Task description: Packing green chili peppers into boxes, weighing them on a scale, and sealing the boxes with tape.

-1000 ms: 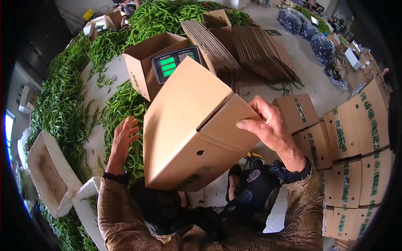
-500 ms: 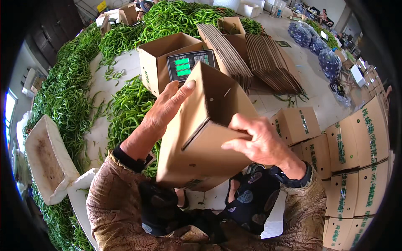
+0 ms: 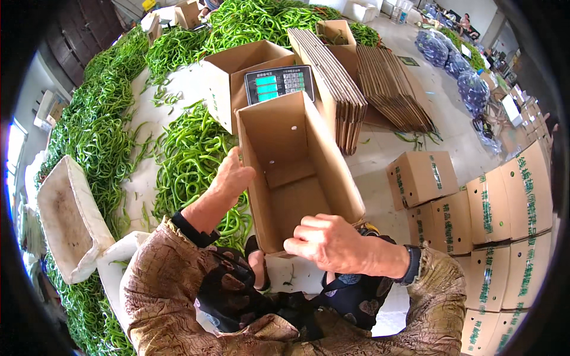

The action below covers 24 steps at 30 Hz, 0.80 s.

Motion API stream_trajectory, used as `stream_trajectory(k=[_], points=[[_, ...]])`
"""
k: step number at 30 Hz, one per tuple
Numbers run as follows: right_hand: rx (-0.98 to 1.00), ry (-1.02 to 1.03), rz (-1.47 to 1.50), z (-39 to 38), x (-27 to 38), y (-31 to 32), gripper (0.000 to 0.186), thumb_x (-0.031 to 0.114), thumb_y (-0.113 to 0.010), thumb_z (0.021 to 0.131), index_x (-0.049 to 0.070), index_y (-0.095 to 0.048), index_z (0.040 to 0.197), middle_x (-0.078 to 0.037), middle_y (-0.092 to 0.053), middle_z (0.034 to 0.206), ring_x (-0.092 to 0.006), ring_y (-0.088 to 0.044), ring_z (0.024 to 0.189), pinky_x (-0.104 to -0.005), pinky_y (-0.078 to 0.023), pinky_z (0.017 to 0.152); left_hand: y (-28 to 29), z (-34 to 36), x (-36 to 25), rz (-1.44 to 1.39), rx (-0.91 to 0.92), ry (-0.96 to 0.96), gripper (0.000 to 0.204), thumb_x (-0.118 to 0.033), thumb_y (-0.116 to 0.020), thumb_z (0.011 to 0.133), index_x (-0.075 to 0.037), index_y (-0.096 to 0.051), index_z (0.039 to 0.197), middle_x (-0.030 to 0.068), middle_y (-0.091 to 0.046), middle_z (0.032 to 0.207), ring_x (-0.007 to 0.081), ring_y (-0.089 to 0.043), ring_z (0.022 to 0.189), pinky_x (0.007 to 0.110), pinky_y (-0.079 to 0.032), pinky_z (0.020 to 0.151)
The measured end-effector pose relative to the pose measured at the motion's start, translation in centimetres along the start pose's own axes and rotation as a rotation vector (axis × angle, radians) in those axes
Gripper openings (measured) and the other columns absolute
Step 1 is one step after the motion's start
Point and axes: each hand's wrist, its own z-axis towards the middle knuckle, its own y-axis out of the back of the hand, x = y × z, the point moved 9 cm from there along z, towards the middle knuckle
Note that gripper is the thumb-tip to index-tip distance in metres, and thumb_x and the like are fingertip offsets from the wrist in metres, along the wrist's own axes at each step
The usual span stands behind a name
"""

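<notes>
An open-topped cardboard box [image 3: 300, 196] is tipped toward me in front of my knees, its bare brown inside showing. Against its left outer wall my left hand [image 3: 233, 177] is closed, steadying that side, with some fingertips hidden. My right hand [image 3: 326, 242] has its fingers curled over the near rim and grips it. Just past the box stands a black scale display [image 3: 291, 84] with lit green panels. Behind the display, another open carton [image 3: 222, 95] rests among the peppers.
Green chili peppers [image 3: 193, 160] lie heaped to the left and far side. Flattened cartons [image 3: 332, 89] lean beyond the scale. Closed cartons [image 3: 487, 207] are stacked at right. A white foam box [image 3: 74, 222] sits at left; filled blue bags [image 3: 469, 89] lie far right.
The box has been turned and tilted so that its open top now faces me. My left hand has dropped lower along its side, and my right hand has moved down and left with the near rim.
</notes>
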Motion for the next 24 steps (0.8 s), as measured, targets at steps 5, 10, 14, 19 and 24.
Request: stream_trajectory(k=[5,10,14,19,24], points=[[-0.222,-0.199,-0.017,-0.1,-5.1,3.7,0.059,0.038,-0.076,0.071,0.004,-0.056,0.115,-0.02,-0.057,0.112,-0.033,-0.056,0.104,-0.0428,-0.047,0.09,-0.8,1.7,7.2,-0.183,-0.013,-0.142,0.046,0.006,-0.052,0.078,0.001,-0.049,0.124,0.0107,-0.065,0.097,0.021,-0.062,0.09,0.034,-0.051,0.074],[-0.192,-1.1,0.523,-9.7,-22.2,-4.9,0.093,0.05,-0.075,0.077,-0.01,-0.036,0.137,-0.026,-0.051,0.125,-0.0314,-0.053,0.115,-0.0397,-0.043,0.097,-3.2,3.3,8.9,-0.142,-0.066,-0.042,0.034,-0.002,-0.054,0.085,0.001,-0.052,0.119,0.0104,-0.061,0.104,0.0183,-0.059,0.087,0.033,-0.05,0.075],[-0.249,-1.176,1.006,-10.1,-20.2,-3.6,0.064,0.036,-0.069,0.087,-0.006,-0.05,0.132,0.002,-0.039,0.079,-0.0112,-0.041,0.07,-0.0203,-0.038,0.067,-3.7,1.8,7.0,-0.308,0.094,-0.05,0.03,-0.009,-0.056,0.09,-0.004,-0.053,0.119,0.0037,-0.061,0.097,0.0121,-0.057,0.083,0.029,-0.05,0.071],[-0.225,-1.269,1.245,-15.1,-24.4,-6.7,0.049,0.031,-0.069,0.087,0.004,-0.059,0.126,-0.008,-0.064,0.117,-0.0154,-0.057,0.111,-0.0328,-0.043,0.099,-2.0,2.3,13.3,-0.663,0.075,-0.039,0.041,-0.017,-0.061,0.092,-0.005,-0.048,0.129,0.0046,-0.061,0.104,0.0143,-0.059,0.091,0.031,-0.05,0.081],[-0.592,-1.253,1.367,-20.0,-27.8,-16.9,0.06,0.036,-0.067,0.089,0.0,-0.049,0.133,-0.012,-0.054,0.132,-0.0225,-0.048,0.122,-0.0388,-0.037,0.104,0.1,1.7,10.4,0.478,-0.578,-0.522,0.055,-0.019,-0.06,0.09,-0.004,-0.04,0.139,0.0194,-0.048,0.133,0.0344,-0.045,0.122,0.041,-0.037,0.104]])
